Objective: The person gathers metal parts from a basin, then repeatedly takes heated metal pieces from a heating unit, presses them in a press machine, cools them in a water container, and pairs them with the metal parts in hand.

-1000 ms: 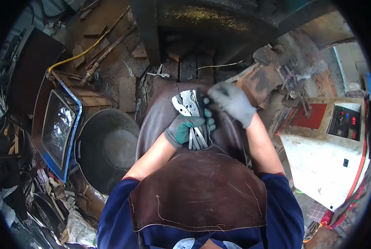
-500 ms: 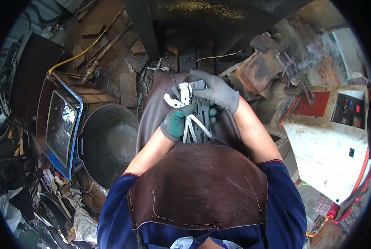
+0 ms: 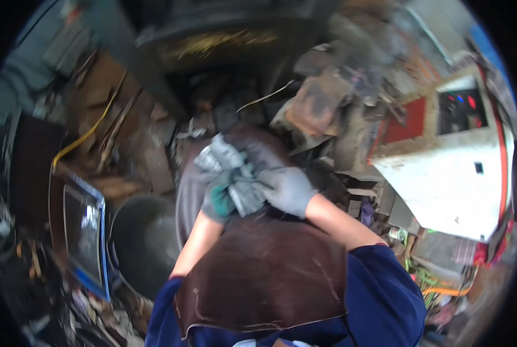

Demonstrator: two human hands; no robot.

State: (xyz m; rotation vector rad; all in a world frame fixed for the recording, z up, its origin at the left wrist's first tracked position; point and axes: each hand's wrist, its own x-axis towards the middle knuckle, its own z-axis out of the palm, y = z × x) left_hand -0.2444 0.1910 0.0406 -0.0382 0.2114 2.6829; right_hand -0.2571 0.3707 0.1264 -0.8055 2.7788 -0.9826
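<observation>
My left hand (image 3: pixel 219 199), in a green and grey glove, is closed around a bundle of flat metal pieces (image 3: pixel 248 198) above my lap. Pale, shiny metal pieces (image 3: pixel 219 155) fan out from the bundle's far end. Against the bundle's right side, my right hand (image 3: pixel 290 189) in a grey glove has its fingers bent onto the metal. Motion smears the picture, so single pieces and the fingertips are hard to make out. Under both hands lies a brown leather apron (image 3: pixel 264 266) over my lap and chest.
A dark round tub (image 3: pixel 145 246) stands at left, beside a blue-framed panel (image 3: pixel 85 231). To the right is a white machine cabinet (image 3: pixel 443 179) with a lit control panel. Ahead stand a dark metal frame (image 3: pixel 154 69) and a rusty block (image 3: pixel 319 104).
The whole view has shifted and blurred. My right hand has slid from the bundle's far end toward me, to its near right side. The left hand keeps hold of the metal pieces.
</observation>
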